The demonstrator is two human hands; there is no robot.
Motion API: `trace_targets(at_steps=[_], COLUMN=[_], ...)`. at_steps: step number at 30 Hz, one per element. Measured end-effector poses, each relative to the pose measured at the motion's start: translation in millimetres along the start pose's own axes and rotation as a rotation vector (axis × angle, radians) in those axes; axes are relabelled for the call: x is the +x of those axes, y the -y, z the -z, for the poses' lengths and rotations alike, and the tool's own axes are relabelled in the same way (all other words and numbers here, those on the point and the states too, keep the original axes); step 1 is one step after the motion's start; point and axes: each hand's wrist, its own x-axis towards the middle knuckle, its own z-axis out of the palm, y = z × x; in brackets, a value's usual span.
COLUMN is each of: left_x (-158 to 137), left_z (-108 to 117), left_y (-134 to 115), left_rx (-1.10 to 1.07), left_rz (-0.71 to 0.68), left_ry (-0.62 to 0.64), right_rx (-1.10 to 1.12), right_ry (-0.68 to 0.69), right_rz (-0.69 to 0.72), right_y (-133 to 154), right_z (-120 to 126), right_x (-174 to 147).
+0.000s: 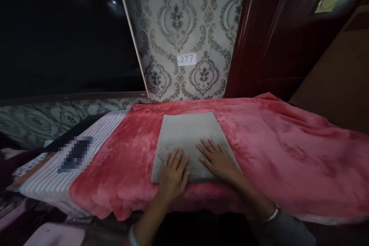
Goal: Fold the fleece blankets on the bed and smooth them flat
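Note:
A grey, soft-looking folded cloth (187, 128) lies flat as a near-rectangle on a pink-red plush blanket (127, 161). On its near left part rests my left hand (173, 173), fingers stretched forward and spread a little, thumb out to the right. My right hand (217, 159) lies on the near right part of the cloth, its fingers apart and pointing up and left. Both palms face down, and neither hand grips anything. Bracelets show on both wrists.
Left of the blanket, a striped cloth (103, 130) carries a pixelated dark object (75, 155). Behind stand a large black screen (66, 34), a patterned wall with a paper label reading 277 (186, 59), and a dark red panel (268, 27). A pale stool (54, 235) is at the lower left.

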Motion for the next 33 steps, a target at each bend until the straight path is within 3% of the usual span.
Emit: trace_targets(at_steps=[3, 6, 9, 13, 18, 20, 22, 25, 33], left_x=[-7.9, -15.5, -21.7, -27.4, -22.3, -16.4, -10.7, -7.4, -25.3], left_z=[7.8, 8.6, 0.7, -9.6, -3.3, -1.2, -4.8, -22.2, -74.3], left_y=[-13.3, -29.8, -39.8, -41.4, -35.1, -31.0, -27.8, -27.0, -26.3], left_rx=[-0.068, -0.066, -0.047, -0.076, -0.104, -0.132, -0.12, 0.008, 0.092], left_rz=[-0.095, -0.098, -0.03, 0.012, -0.007, -0.042, -0.06, -0.113, -0.113], left_ry=[-0.135, -0.058, -0.056, -0.145, -0.147, -0.153, -0.177, -0.175, -0.391], right_rx=[0.053, 0.078, 0.04, -0.05, -0.103, -0.1, -0.073, -0.042, -0.073], right_ry=[0.105, 0.196, 0.233, 0.16, 0.092, 0.081, 0.116, 0.208, 0.116], right_rz=[0.152, 0.368, 0.462, 0.433, 0.253, 0.295, 0.421, 0.506, 0.313], right_y=[5.9, 11.6, 6.7, -16.0, -27.5, -21.3, -14.0, -11.3, -48.2], right_z=[14.4, 20.7, 18.9, 19.6, 33.7, 36.6, 35.6, 30.0, 17.4], right_x=[3.7, 16.7, 40.5, 82.9, 116.7, 115.7, 110.9, 112.1, 191.0])
